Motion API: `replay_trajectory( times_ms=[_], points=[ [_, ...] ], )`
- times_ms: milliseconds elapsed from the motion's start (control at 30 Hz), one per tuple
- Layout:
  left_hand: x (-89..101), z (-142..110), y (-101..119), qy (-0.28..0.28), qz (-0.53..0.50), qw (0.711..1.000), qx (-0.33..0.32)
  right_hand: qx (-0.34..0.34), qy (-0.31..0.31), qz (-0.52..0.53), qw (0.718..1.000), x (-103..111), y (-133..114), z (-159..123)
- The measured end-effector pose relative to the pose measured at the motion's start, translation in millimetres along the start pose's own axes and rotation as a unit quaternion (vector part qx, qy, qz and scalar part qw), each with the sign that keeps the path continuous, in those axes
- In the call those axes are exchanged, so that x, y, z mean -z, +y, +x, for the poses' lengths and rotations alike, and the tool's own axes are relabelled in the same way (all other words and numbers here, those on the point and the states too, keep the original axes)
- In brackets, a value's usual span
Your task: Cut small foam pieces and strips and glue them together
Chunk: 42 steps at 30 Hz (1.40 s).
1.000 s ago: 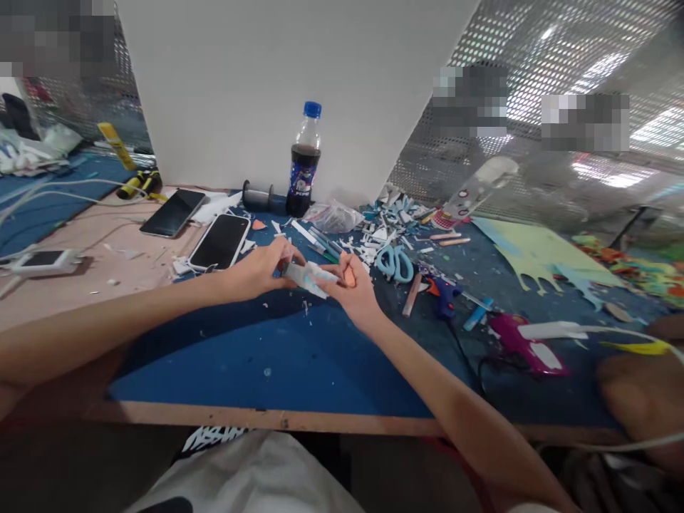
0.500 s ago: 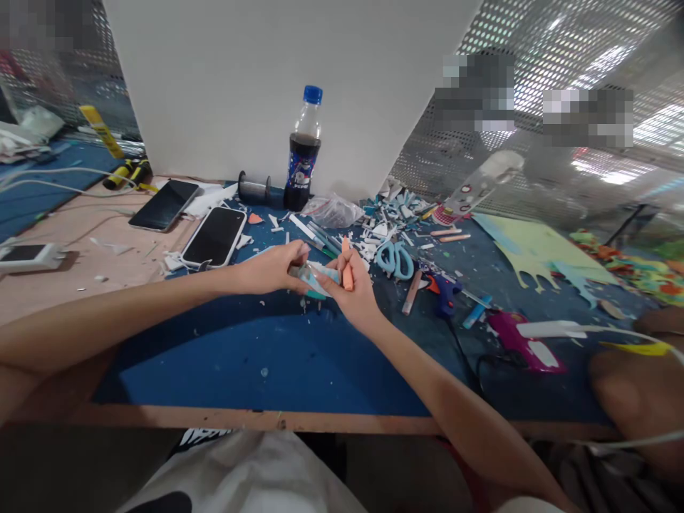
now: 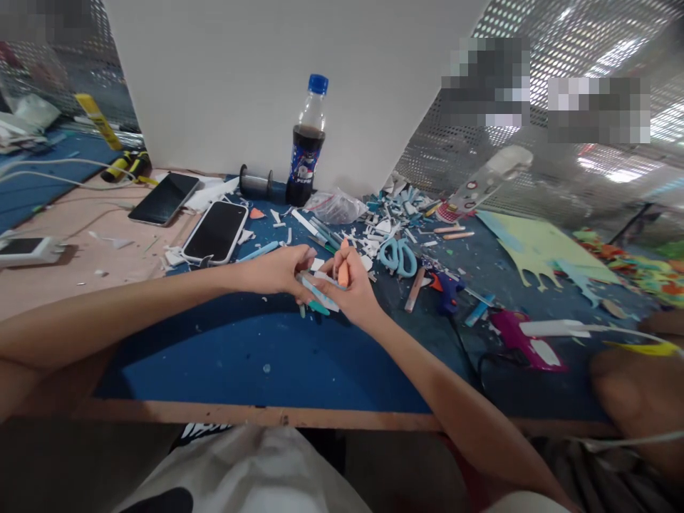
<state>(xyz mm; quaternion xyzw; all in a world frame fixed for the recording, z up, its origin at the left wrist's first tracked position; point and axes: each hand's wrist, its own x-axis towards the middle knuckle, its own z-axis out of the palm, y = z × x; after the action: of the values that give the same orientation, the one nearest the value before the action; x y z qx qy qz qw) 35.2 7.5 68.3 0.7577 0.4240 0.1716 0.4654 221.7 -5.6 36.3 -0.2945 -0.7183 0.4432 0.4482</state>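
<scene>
Toward the left end of the worktop [image 3: 240, 356], a white-edged phone [image 3: 216, 231] is lying face up, just beyond the left forearm. Right of it, the left hand [image 3: 291, 271] is pinching the left end of a pale blue-and-white piece [image 3: 327, 293], thumb and fingers closed on it. The piece is sitting between the two hands, above the worktop midway between its near and far edges. A teal-green tip [image 3: 319, 307] is showing below it; whether the two are joined is hard to tell. The right hand [image 3: 355, 288] is clamping the piece's right end while its curled fingers are holding an upright orange stick [image 3: 343, 269]. Fingers are covering both ends of the piece, so its full outline is staying hidden. Farther right, light-blue scissors [image 3: 398, 258] are lying near scraps, and a blurred rounded shape [image 3: 623, 385], hard to identify, is resting by the worktop's right near corner.
</scene>
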Motion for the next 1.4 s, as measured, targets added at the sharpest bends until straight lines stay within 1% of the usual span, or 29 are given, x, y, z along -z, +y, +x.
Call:
replay_trajectory(
  times_ms=[100,233,467,700,1100,1167,1300,1400],
  points=[
    [-1.7,-1,0,-0.015,-0.034,0.999,0.006,0.009,-0.013,0.009,1.0,-1,-2,1],
    [-3.1,-1,-2,-0.006,-0.061,0.998,-0.004,0.02,-0.011,0.025,0.999,-2,-2,1],
    [-5.9,1,-11,0.007,-0.093,0.995,-0.04,0.0,0.01,0.048,0.999,-5,-1,1],
    [-7.2,1,-12,0.008,-0.12,0.99,-0.07,-0.017,0.015,0.047,0.999,-4,-1,-1],
    [-10.8,3,-15,0.002,-0.191,0.979,-0.07,0.001,0.019,0.082,0.996,-5,-3,-2],
    [-11.9,2,-15,0.002,-0.203,0.977,-0.069,-0.004,0.021,0.092,0.995,-5,-2,-3],
    [-12.6,1,-13,-0.005,-0.213,0.974,-0.071,-0.03,0.053,0.088,0.994,-5,-2,-5],
    [-7.8,2,-11,-0.002,-0.193,0.979,-0.066,-0.017,0.065,0.069,0.995,-3,-2,-5]
  ],
)
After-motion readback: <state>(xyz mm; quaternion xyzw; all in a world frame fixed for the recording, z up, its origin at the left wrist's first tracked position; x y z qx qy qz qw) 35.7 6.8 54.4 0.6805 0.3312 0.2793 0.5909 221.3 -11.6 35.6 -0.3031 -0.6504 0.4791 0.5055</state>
